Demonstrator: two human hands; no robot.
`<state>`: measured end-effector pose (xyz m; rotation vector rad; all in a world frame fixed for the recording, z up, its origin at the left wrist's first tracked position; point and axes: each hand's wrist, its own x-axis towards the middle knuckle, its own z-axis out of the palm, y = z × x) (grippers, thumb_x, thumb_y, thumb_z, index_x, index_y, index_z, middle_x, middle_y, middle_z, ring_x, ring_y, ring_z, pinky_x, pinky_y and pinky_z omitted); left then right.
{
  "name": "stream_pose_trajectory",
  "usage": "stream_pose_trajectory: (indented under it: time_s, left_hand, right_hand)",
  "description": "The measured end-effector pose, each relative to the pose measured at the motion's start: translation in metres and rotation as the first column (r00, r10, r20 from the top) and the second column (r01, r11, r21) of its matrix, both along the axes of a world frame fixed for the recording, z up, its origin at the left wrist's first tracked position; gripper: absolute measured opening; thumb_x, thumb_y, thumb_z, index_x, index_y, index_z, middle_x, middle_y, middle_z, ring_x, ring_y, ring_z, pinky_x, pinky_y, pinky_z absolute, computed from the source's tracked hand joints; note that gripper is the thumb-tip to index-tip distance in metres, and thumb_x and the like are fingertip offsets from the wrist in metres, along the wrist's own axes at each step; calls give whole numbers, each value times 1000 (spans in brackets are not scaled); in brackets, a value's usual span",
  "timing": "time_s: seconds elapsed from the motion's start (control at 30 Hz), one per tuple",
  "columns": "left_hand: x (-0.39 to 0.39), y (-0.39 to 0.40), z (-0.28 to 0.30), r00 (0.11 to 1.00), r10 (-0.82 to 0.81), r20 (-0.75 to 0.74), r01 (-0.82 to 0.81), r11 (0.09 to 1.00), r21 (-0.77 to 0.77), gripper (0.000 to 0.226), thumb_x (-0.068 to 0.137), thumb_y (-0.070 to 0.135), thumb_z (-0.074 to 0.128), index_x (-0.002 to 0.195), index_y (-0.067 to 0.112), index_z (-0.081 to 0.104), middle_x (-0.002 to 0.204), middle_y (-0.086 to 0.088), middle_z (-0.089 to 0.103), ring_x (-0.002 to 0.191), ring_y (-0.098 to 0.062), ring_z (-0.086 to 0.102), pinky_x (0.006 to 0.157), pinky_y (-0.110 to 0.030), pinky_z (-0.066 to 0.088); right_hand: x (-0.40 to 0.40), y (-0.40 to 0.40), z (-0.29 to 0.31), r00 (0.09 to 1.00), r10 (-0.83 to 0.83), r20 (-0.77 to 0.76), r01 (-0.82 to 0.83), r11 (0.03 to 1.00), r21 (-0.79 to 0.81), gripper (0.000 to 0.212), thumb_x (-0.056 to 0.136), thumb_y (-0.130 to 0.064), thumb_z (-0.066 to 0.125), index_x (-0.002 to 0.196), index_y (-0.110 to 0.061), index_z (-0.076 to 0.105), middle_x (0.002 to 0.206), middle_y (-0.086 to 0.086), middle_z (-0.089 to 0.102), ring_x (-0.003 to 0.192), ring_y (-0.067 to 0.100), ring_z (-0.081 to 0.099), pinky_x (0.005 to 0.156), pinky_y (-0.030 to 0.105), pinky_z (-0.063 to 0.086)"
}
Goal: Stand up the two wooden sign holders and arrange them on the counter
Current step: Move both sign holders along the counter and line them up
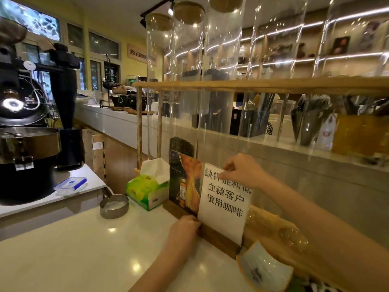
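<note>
Close to the person, a pale dish (pixel 264 268) with an orange rim sits on the white counter (pixel 84 249), just beside the right end of the near sign. If that sign slides right, its wooden foot could bump the dish and push it. The left hand (pixel 185 229) is curled around the left end of the near wooden base (pixel 220 240), fingers closed on it. The right hand (pixel 242 170) pinches the top edge of the white sign (pixel 226 203), thumb and fingers closed on the clear sheet. This sign stands up in its base, with big dark writing on it. I think the top is the risky part: it is tall and thin, so a hard pull up high could tip the whole thing over, or slide the sheet out of its slot. Right behind it, touching or almost touching, stands the second sign (pixel 184 182), a dark one with a bottle picture, on its own wooden base (pixel 179 209). The two overlap, so a push on the front one could knock the back one down. Just left of that is a green tissue box (pixel 147 191), and a falling sign could land on it. A small metal bowl (pixel 114 206) sits near the box. Farther back stand tall clear tubes (pixel 185 81) in a wooden rack (pixel 252 86); a sign shoved too far back could hit them.
</note>
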<state>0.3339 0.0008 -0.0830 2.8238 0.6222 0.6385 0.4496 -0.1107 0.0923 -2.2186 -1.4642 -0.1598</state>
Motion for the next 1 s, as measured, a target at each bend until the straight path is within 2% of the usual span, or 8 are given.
stream_pose_trajectory:
  time_s: [0.13,0.3,0.47,0.63,0.77,0.83,0.93,1.0]
  left_hand:
    - [0,-2,0,1000,3,-24,-3,1000,20,36,89,13,46,122,20,57,129,-2,55,121,-17,47,97,-29,45]
    - [0,1,1,1000,-6,3,7,1000,-4,36,89,13,45,122,19,57,129,-2,56,121,-16,48,97,-26,44]
    - [0,1,1,1000,-3,2,3,1000,-22,36,90,11,45,124,18,55,130,-3,55,123,-16,47,99,-25,42]
    - [1,0,5,998,39,-55,-40,999,-28,33,90,12,46,119,15,59,123,-6,59,116,-19,52,97,-30,46]
    - [3,0,8,995,38,-91,-41,998,-37,35,90,11,45,124,13,56,126,-7,57,118,-20,52,100,-30,44]
    - [3,0,8,994,41,-97,-45,998,-40,35,91,12,44,124,13,55,128,-7,57,120,-20,52,102,-30,43]
    - [0,-2,5,997,49,-60,-51,998,-33,33,91,13,43,121,14,57,126,-6,58,119,-18,52,101,-28,42]
    - [-2,-4,3,999,45,-23,-45,999,-18,32,92,14,42,119,15,59,125,-5,60,118,-17,52,99,-26,43]
  right_hand:
    - [-6,0,-8,1000,-6,21,5,998,66,14,81,-19,65,85,-6,67,82,7,70,58,0,54,49,12,39]
    - [-7,2,-10,998,-32,54,26,994,107,14,81,-17,64,83,-4,68,83,9,71,58,3,53,50,13,39]
    - [-8,4,-11,998,-40,46,33,990,134,17,80,-16,65,84,0,68,84,14,71,71,18,64,66,30,54]
    - [-9,4,-14,999,-35,35,29,988,154,15,81,-15,64,83,0,68,84,15,71,65,14,59,55,18,45]
    - [-8,3,-15,999,-27,26,23,987,161,13,81,-16,64,81,-3,67,83,11,72,55,-1,51,46,10,36]
    - [-8,3,-15,999,-20,29,15,988,156,13,81,-16,63,83,-4,67,84,10,71,55,-2,50,46,10,36]
    - [-8,3,-15,999,-18,30,14,992,128,14,82,-17,63,85,-3,66,85,9,70,60,8,56,50,16,45]
    - [-9,3,-13,999,-23,44,19,995,98,14,82,-18,63,84,-4,66,80,6,67,61,8,57,49,17,44]
